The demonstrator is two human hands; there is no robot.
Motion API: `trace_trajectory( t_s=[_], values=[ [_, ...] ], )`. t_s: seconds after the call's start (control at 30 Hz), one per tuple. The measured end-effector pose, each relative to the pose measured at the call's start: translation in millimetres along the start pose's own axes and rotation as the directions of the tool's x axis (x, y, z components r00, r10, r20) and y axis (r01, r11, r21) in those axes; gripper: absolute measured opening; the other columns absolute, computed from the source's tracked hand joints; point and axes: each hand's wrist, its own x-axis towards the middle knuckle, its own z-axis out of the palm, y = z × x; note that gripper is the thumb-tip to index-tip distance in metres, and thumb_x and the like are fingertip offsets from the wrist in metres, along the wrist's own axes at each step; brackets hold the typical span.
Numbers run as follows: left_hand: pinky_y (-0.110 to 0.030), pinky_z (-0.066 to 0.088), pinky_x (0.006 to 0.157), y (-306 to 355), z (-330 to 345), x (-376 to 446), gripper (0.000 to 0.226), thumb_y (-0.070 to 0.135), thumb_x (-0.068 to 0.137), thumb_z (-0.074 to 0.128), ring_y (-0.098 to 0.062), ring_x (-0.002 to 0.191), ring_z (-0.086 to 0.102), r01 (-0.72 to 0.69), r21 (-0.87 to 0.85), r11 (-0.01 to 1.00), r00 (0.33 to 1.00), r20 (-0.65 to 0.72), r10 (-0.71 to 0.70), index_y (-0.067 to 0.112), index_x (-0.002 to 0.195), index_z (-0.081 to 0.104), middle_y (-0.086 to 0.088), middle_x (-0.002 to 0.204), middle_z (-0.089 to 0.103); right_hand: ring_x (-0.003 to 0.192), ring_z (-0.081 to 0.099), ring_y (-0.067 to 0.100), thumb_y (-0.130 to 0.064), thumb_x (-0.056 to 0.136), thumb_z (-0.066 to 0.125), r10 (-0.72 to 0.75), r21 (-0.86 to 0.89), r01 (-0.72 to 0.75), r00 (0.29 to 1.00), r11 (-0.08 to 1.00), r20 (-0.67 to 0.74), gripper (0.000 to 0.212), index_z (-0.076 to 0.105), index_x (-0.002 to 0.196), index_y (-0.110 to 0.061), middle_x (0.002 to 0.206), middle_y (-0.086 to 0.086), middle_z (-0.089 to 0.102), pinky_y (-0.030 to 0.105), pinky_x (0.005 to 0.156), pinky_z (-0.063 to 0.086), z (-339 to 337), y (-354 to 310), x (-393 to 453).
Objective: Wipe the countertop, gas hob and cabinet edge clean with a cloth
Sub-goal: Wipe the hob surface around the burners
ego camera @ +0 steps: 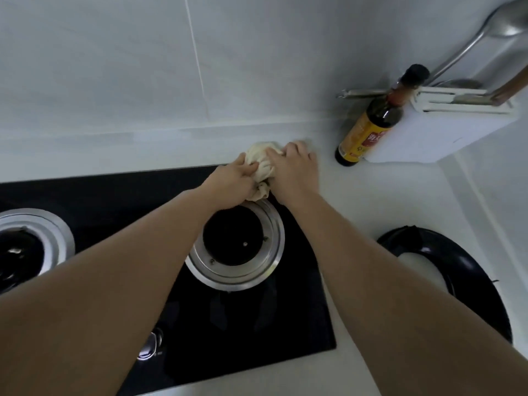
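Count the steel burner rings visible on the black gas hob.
2: one burner ring near the hob's right end beneath the forearms, another burner ring cut off at the left edge. None seems hidden.

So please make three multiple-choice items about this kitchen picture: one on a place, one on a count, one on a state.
1. Where does the cloth lie?
A. at the back right corner of the gas hob, partly on the countertop
B. in a sink
C. on the left burner

2. How many burner rings show on the gas hob?
A. one
B. two
C. four

3. What does the left hand do?
A. hangs idle
B. holds the sauce bottle
C. grips the cloth

Answers: 1 A, the cloth sits at the hob's far right corner and reaches onto the white top. 2 B, one ring on the left, one in the middle. 3 C, its fingers curl round the cloth, while the right hand rests on the cloth.
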Motion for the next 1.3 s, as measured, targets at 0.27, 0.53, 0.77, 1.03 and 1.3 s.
trace_trajectory(
  t_s=[0.27, 0.53, 0.77, 1.03, 1.3],
  values=[
    [-0.040, 0.041, 0.109, 21, 8, 16, 0.043, 0.038, 0.098, 0.046, -0.030, 0.131, 0.053, -0.150, 0.313, 0.938, 0.980, 0.172, 0.099, 0.033, 0.137, 0.062, -0.001, 0.153, 0.048, 0.112, 0.047, 0.028, -0.047, 0.094, 0.056, 0.163, -0.002, -0.163, 0.986, 0.987, -0.033, 0.033, 0.061, 0.121, -0.028, 0.114, 0.004, 0.059, 0.040, 0.086, 0.034, 8, 19, -64],
    [-0.043, 0.051, 0.079, 62, 67, -9, 0.045, 0.049, 0.077, 0.056, -0.022, 0.086, 0.059, -0.269, 0.509, 0.818, 0.957, 0.238, 0.167, 0.024, 0.115, 0.055, 0.005, 0.104, 0.062, 0.088, 0.054, 0.032, -0.037, 0.086, 0.068, 0.335, 0.109, -0.327, 0.940, 0.939, -0.067, 0.025, 0.066, 0.092, -0.012, 0.087, 0.010, 0.061, 0.041, 0.073, 0.042, 15, 31, -170],
    [-0.049, 0.049, 0.083, 47, 122, -57, 0.049, 0.041, 0.085, 0.037, -0.033, 0.115, 0.056, -0.364, 0.414, 0.834, 0.931, 0.160, 0.328, 0.021, 0.125, 0.057, -0.002, 0.129, 0.056, 0.080, 0.054, 0.028, -0.034, 0.082, 0.073, 0.277, 0.037, -0.278, 0.960, 0.960, 0.036, 0.022, 0.063, 0.080, -0.014, 0.079, 0.007, 0.063, 0.039, 0.068, 0.044, 4, 32, -226],
    [-0.051, 0.034, 0.116, 13, 145, -130, 0.052, 0.037, 0.082, 0.042, -0.029, 0.145, 0.038, -0.488, 0.257, 0.834, 0.865, 0.265, 0.425, 0.036, 0.124, 0.072, 0.007, 0.160, 0.043, 0.066, 0.061, 0.018, -0.035, 0.076, 0.071, 0.198, 0.258, -0.243, 0.962, 0.935, 0.187, 0.011, 0.071, 0.074, -0.024, 0.072, -0.006, 0.065, 0.026, 0.053, 0.039, -11, 6, -296],
    [-0.035, 0.037, 0.113, -23, 106, -174, 0.030, 0.024, 0.083, 0.062, -0.007, 0.139, 0.039, -0.509, 0.221, 0.832, 0.835, 0.360, 0.415, 0.033, 0.104, 0.081, 0.024, 0.149, 0.052, 0.069, 0.056, 0.013, -0.051, 0.082, 0.072, 0.143, 0.446, -0.325, 0.908, 0.834, 0.393, 0.031, 0.071, 0.076, -0.021, 0.070, -0.009, 0.059, 0.024, 0.063, 0.038, -27, -62, -317]
  ],
)
